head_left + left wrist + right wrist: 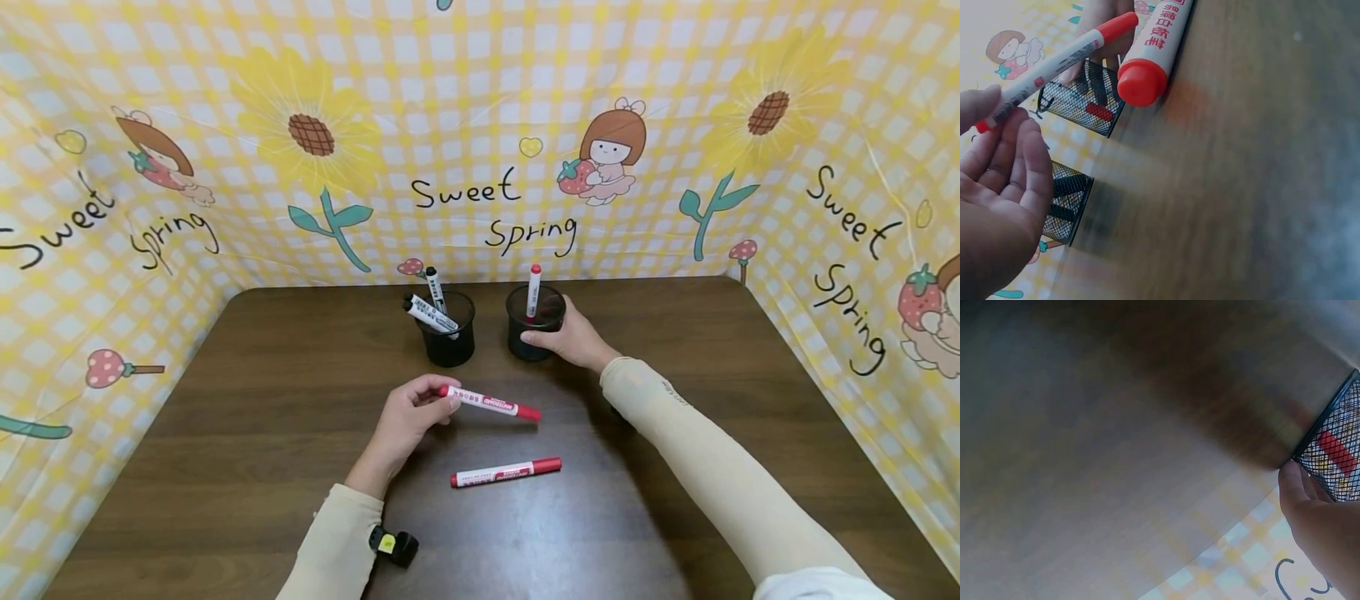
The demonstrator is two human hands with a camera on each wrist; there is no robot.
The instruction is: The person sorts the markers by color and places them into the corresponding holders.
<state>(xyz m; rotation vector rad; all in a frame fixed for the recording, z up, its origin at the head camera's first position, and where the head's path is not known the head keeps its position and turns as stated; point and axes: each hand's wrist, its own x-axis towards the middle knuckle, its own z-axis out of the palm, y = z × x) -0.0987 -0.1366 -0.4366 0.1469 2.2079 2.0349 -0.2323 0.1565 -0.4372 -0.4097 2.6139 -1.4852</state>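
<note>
My left hand (408,415) pinches a red whiteboard marker (487,402) by one end, between thumb and fingers, above the table. Its capped end points right in the head view. My right hand (577,335) grips the right black mesh pen cup (525,340) from its right side, the thumb across the front. One red marker (533,292) stands in that cup, its red cap showing through the mesh in the right wrist view. Nearer the front, another red marker (506,472) lies on the table, also seen large in the left wrist view.
A second black mesh pen cup (450,350) stands to the left, with two black markers (431,312) leaning in it. Dark wooden table (247,433) reaches back to a yellow checked cloth (450,108) that hangs behind and at both sides.
</note>
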